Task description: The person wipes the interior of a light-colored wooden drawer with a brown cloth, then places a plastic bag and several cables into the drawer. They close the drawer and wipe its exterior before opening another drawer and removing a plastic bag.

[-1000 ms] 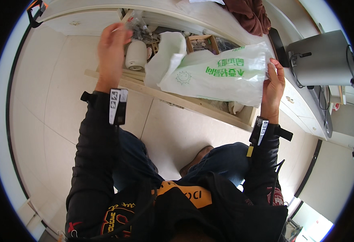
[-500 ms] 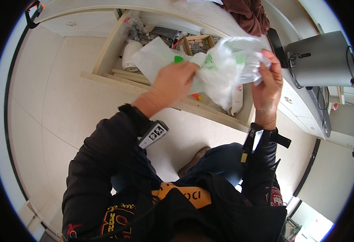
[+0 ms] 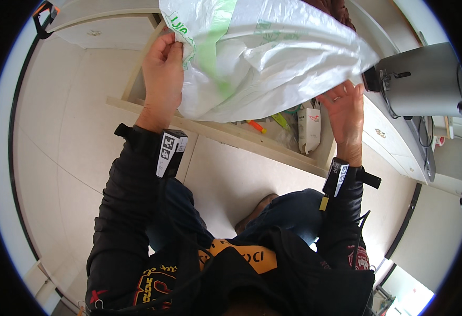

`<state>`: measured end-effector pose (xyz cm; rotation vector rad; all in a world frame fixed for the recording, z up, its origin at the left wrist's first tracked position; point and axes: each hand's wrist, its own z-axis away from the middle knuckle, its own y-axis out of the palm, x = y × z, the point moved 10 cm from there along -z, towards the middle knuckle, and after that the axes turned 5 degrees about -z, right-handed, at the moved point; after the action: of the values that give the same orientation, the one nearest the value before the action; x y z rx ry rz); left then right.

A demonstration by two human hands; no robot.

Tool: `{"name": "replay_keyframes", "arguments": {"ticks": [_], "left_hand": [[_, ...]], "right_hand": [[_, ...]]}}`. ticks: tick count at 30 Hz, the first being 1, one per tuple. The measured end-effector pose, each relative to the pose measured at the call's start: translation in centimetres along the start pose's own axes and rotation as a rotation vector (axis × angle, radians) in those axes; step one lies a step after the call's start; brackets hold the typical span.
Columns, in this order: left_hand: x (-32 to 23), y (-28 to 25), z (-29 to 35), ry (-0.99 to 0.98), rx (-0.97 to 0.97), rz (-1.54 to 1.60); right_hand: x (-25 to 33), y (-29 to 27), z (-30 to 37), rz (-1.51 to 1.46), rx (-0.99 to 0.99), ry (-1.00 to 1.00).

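Note:
A white plastic bag (image 3: 262, 68) with green print and a pale green stripe is spread wide above an open drawer (image 3: 231, 138). Its left edge is pinched between the thumb and fingers of my left hand (image 3: 163, 79). At the lower right edge of the bag is my right hand (image 3: 345, 113), palm up with fingers apart; I cannot tell whether its fingertips touch the plastic. Most of the drawer's contents are hidden beneath the bag. Still showing are a white box (image 3: 309, 130) and an orange-and-yellow stick-shaped item (image 3: 256, 126).
To the right stands a grey cylindrical container (image 3: 421, 79) with a black cable, on the counter. A brown cloth (image 3: 339, 11) lies at the back, partly covered by the bag. Closed drawer fronts (image 3: 381, 134) run along the right. My knees are just below the open drawer.
The crumpled bag has been opened out into a broad sheet. My left hand has moved left and up with its edge; my right hand has dropped slightly and its fingers have spread.

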<state>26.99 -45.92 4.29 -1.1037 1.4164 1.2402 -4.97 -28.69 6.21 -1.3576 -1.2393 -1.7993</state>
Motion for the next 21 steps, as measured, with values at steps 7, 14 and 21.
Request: {"name": "replay_keyframes", "arguments": {"ticks": [7,14,21], "left_hand": [[-0.4,3.1,1.4,0.028,0.081,0.013],[-1.9,-4.3,-1.5,0.043,-0.172,0.036],[-1.2,-3.7,-1.2,-0.025,-0.148,0.053]], "right_hand": [[-4.5,5.6,1.1,0.897,0.227,0.074],[-1.1,-3.1,-1.2,0.021,-0.207,-0.05],[-1.1,-5.3,-1.0,-0.027,-0.252,0.04]]}}
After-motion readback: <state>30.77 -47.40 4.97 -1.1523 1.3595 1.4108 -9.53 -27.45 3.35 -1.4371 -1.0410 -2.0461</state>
